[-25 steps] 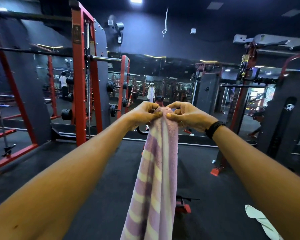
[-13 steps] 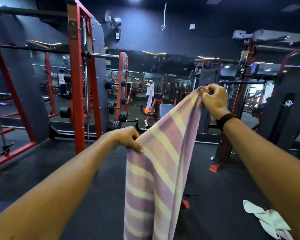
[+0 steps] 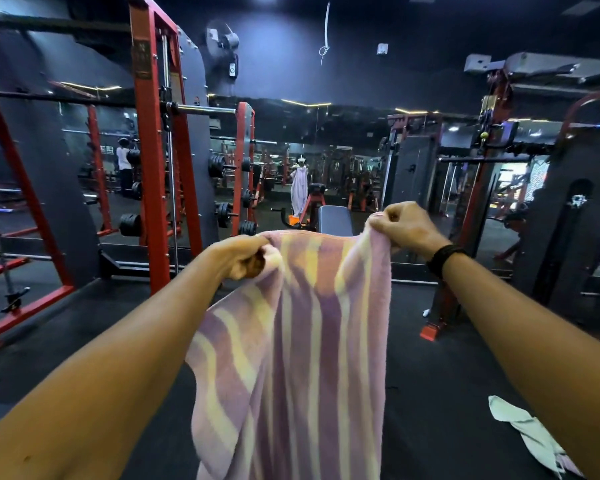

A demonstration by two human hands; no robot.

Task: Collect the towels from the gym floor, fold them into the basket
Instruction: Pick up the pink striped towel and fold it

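Observation:
A purple towel with pale yellow stripes [image 3: 302,358] hangs spread out in front of me at chest height. My left hand [image 3: 238,256] grips its upper left corner. My right hand [image 3: 407,226] grips the upper right corner, a little higher, with a black band on the wrist. The towel's top edge runs nearly level between both fists and its lower end falls out of view. A pale green towel [image 3: 523,431] lies crumpled on the dark floor at the lower right. No basket is in sight.
A red power rack with a barbell [image 3: 153,150] stands at the left. A grey bench [image 3: 335,220] is straight ahead before a wall mirror. A red-footed cable machine [image 3: 444,306] stands at the right. The floor is dark rubber matting [image 3: 94,327].
My hands started together at the top of the hanging towel, then moved apart. The towel now hangs open and flat, with its top edge stretched between my fists.

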